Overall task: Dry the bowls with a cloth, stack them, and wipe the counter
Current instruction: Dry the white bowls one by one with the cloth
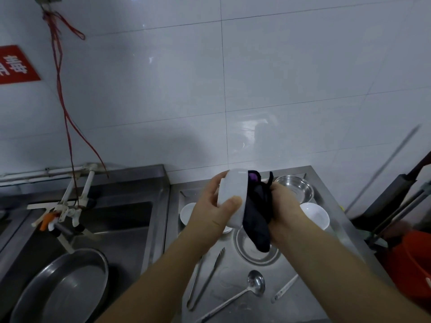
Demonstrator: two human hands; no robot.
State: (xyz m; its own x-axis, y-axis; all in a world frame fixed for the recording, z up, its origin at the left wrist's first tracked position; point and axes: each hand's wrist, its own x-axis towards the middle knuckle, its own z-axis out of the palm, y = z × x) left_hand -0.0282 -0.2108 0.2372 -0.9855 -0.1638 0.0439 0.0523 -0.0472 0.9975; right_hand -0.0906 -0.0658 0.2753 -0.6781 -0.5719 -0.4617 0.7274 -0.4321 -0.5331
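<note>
Left hand [211, 206] fingers curl round white bowl [233, 197], held tilted above worktop [233, 287] middle. Right hand [285, 210] fingers bunch dark cloth [257, 213] against bowl's mouth. Second white bowl [314, 215] near right edge.

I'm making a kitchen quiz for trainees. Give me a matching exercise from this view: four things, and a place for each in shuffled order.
Things:
1. dark cloth
2. ladle
3. round metal pan
4. red sign

Places:
A. on the wall tiles
B. in the sink
C. gripped by the right hand
D. lying on the counter

Pairs: 1-C, 2-D, 3-B, 4-A
</note>
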